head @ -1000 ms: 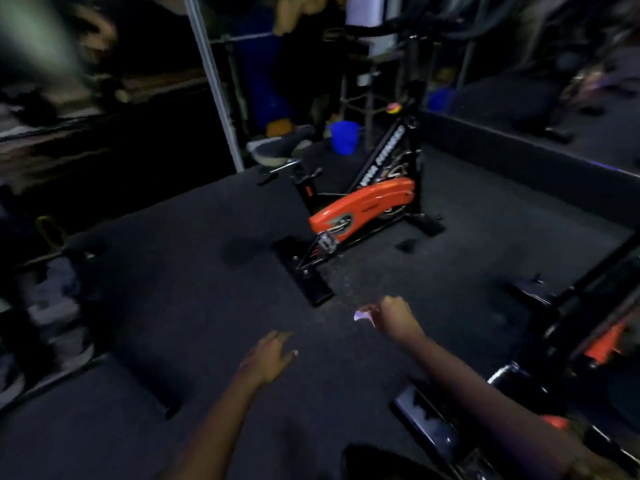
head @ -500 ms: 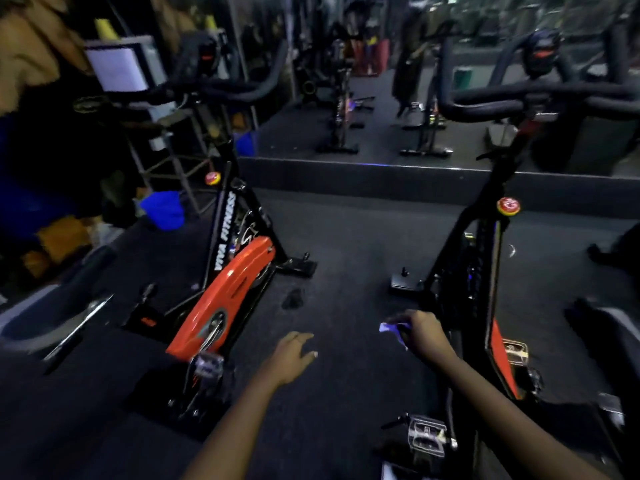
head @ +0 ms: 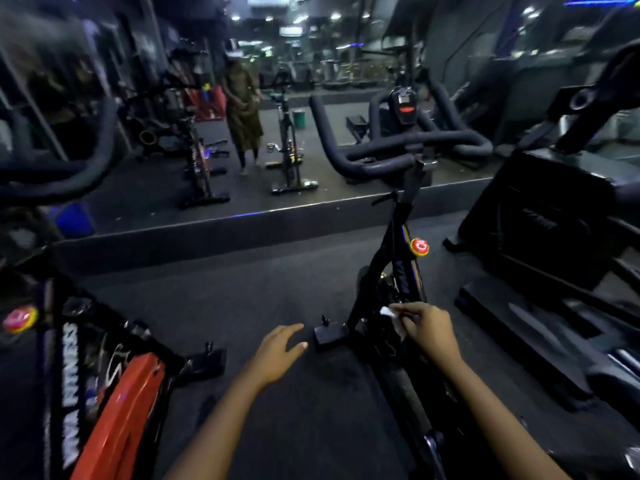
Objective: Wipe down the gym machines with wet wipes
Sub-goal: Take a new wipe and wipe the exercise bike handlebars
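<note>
Left bike (head: 117,414): glossy orange-red curved cover, black tube frame with white block lettering, round red-and-yellow knob (head: 19,318); blurred at the edge.
Left hand (head: 278,351): fingers straight and loosely spread, palm down, holding nothing; above the floor, between the two bikes.
Floor (head: 242,299): dark mat, fine granular texture, matte.
Wet wipe (head: 387,311): small crumpled white scrap, pinched at the fingertips, up against the lower frame of the right bike; contact with the metal cannot be resolved.
Right hand (head: 429,329): fingers curled, narrow pinch on the wipe.
Right bike (head: 403,271): slim black frame, red round knob (head: 419,246), thick matte foam-padded handlebars (head: 408,147) in looping curves, flat rectangular foot (head: 329,336) on the mat.
Far-right machine (head: 540,220): boxy black housing, hard smooth panels, details dim.
</note>
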A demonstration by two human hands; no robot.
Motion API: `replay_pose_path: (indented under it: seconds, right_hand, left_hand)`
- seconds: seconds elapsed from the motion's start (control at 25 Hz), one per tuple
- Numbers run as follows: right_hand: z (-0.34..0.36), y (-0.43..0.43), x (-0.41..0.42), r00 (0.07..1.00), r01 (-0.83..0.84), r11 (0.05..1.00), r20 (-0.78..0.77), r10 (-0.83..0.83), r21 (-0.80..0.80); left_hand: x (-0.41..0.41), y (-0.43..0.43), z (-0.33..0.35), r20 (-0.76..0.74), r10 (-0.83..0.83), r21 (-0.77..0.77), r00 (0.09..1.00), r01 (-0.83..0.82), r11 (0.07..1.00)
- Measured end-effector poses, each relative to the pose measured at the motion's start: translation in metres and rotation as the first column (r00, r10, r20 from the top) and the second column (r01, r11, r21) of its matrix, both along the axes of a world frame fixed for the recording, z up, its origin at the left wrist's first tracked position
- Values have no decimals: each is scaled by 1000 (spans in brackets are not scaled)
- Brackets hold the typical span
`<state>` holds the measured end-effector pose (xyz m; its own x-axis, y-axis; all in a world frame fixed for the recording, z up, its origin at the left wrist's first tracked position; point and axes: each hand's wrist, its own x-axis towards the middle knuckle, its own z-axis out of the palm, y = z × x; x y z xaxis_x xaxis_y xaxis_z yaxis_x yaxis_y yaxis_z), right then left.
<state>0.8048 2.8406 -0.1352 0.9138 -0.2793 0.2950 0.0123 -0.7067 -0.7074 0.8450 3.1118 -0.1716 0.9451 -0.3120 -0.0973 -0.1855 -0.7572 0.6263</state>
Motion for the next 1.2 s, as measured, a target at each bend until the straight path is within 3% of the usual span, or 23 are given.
replay_pose_path:
  seconds: [0.24, 0.48, 0.68, 0.76, 0.88, 0.96, 1.04, 1.12, 1.2]
  right_hand:
    - [62, 20, 79, 957, 206, 977, 196, -213, 59]
    - [112, 27, 163, 916, 215, 973, 328, -232, 87]
    - [137, 9, 249, 825, 257, 964, 536, -179, -73]
    - [149, -5, 273, 794, 316, 942, 575, -195, -117]
    - [154, -36, 290, 770, 475, 861, 560, -307, -180]
    - [143, -54, 295, 737, 586, 790, 523, -428, -179]
    - [124, -61, 296, 710, 641, 752, 491, -504, -154]
    - [110, -57, 298, 698, 662, 740, 462, -547, -123]
    - [102, -44, 304, 657, 698, 711, 472, -588, -84]
  left_hand:
    - [133, -3, 57, 171, -111, -171, 979, 140, 975]
    - [245, -61, 110, 181, 6, -540, 983, 94, 837]
    - [319, -110, 143, 258, 122, -632, 958, 72, 772]
    - [340, -122, 146, 449, 126, -561, 884, 169, 810]
    - [381, -127, 142, 752, -191, -111, 631, 407, 906]
    - [412, -127, 142, 767, -399, 152, 502, 462, 874]
    - [431, -125, 141, 742, -534, 292, 406, 522, 802]
    - [439, -125, 137, 742, -583, 336, 332, 568, 751]
    - [444, -127, 131, 750, -578, 306, 321, 607, 734]
